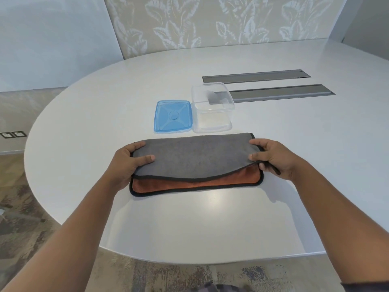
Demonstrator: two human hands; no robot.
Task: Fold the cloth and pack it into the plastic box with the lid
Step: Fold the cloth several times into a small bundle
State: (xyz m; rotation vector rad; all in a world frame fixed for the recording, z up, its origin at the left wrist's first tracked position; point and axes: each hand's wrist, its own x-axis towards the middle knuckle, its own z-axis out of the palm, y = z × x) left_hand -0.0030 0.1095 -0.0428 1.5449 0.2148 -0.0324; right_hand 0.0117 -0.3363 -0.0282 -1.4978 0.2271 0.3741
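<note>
A cloth [195, 159], grey on one side and orange on the other with black edging, lies on the white table [189, 224]. Its grey top layer is folded toward me over the orange layer, leaving an orange strip showing at the near edge. My left hand [130, 163] pinches the left end of the grey layer, thumb on top. At the right end, my right hand [271, 159] grips the same layer, slightly lifted. Behind the cloth stand a clear plastic box [212, 110], without its lid, and a blue lid [173, 115] lying flat to its left.
Two long grey cable hatches [280, 92] are set into the tabletop behind and right of the box. The table's curved edge runs near me and to the left. Patterned carpet and floor sockets [13, 134] lie beyond it.
</note>
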